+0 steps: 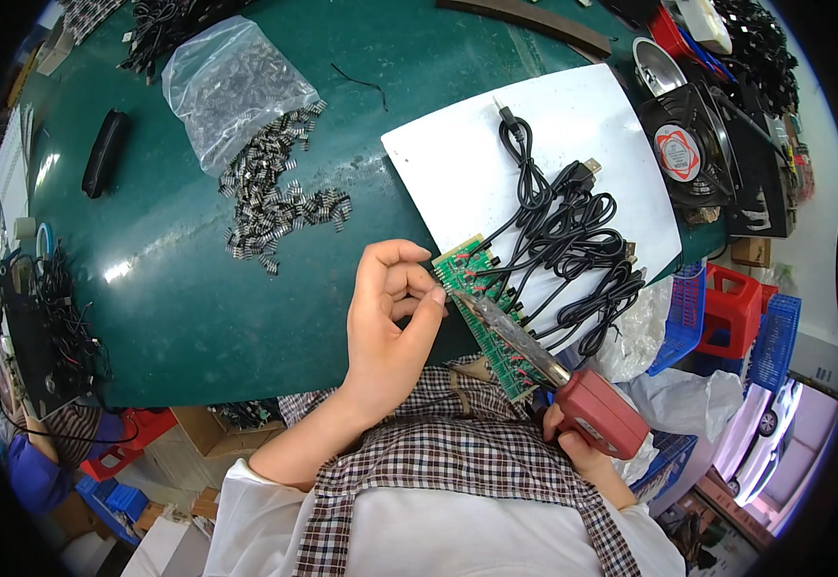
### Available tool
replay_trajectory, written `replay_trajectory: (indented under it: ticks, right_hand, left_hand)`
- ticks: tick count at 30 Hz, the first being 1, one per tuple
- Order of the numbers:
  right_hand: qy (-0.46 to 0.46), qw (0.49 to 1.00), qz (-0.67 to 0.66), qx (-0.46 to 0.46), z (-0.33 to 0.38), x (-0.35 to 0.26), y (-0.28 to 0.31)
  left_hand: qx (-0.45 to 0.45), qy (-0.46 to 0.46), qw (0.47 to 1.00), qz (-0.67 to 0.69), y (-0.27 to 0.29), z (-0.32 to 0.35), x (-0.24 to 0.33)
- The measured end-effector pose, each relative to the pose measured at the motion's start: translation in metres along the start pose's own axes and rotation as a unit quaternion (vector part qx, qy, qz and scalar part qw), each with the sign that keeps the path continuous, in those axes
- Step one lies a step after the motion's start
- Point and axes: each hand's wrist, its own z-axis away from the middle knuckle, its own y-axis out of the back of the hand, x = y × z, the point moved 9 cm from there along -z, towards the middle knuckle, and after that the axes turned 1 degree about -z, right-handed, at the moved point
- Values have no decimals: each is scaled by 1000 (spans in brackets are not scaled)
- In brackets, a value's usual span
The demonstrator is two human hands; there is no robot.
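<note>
In my right hand [584, 450] is a red-bodied soldering gun [604, 415], its long metal barrel reaching up and left across a green circuit board panel [491, 322]. The tip ends at the panel's upper left edge, close to the fingertips of my left hand [395, 322]. That hand is closed in a pinch there; whatever lies between its fingers is hidden or too small to name. Several bundled black USB cables [573, 226] run from the panel onto a white sheet [457, 163], and short red wires show on the panel.
Small metal connectors [270, 188] spill from a clear plastic bag [236, 87] on the green table [178, 317]. A black fan [688, 144] stands right of the sheet, near a metal bowl [658, 65]. Black cables [63, 308] hang at left. Blue crates [684, 313] stand beyond the table's right edge.
</note>
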Motion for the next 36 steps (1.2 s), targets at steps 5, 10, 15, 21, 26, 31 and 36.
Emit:
replay_trajectory:
  ticks: [5,10,15,21,26,31,36]
  right_hand:
    - [13,988,-157,-5,-5,-14,3]
    - [32,999,-37,11,0,-5,2]
    - [32,997,-65,14,0,0,1]
    - [85,993,-71,-37,-6,-28,-1]
    - [-13,916,-399,-48,-13,-32,-5]
    - [-12,924,-381,-16,-9,-28,-2]
    - [7,927,-376,-6,-7,-27,0]
  left_hand:
    - [2,3,1000,3,0,0,-1]
    - [0,-2,1000,4,-1,0,-1]
    - [1,0,1000,3,-1,0,-1]
    - [0,-4,1000,-1,6,3,1]
    - [128,-49,942,-307,55,15,44]
    - [195,-92,841,-497,105,18,64]
    - [198,-77,846,-488,115,15,62]
